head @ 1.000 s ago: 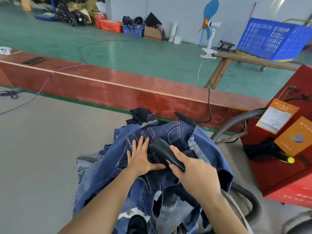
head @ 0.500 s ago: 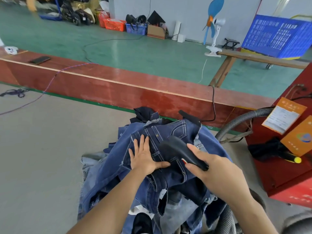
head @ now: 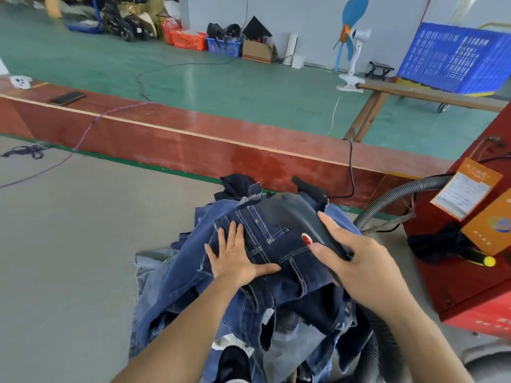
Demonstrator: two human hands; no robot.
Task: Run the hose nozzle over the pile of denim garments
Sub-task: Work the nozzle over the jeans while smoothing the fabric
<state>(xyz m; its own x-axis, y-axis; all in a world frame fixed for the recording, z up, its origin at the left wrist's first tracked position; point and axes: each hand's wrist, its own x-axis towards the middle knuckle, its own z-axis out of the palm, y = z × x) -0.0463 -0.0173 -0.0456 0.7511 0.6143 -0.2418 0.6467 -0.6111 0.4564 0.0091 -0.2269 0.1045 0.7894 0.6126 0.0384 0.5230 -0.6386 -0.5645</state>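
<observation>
Left hand (head: 237, 258): fingers straight, spread, pressed flat on dark jeans atop the denim pile (head: 249, 286). Right hand (head: 356, 261): fingers and thumb wrapped around the black hose nozzle (head: 307, 217), tip lying on the jeans' waistband area. One nozzle, one grey ribbed hose (head: 392, 197) running to the red machine (head: 470, 272). Both forearms reaching in from below, converging on pile top.

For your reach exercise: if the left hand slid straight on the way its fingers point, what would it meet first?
The left hand lies flat on the denim pile, fingers pointing away from the person. It would probably first cross more denim, then meet the dark garment at the pile's far edge; depth is uncertain.
</observation>
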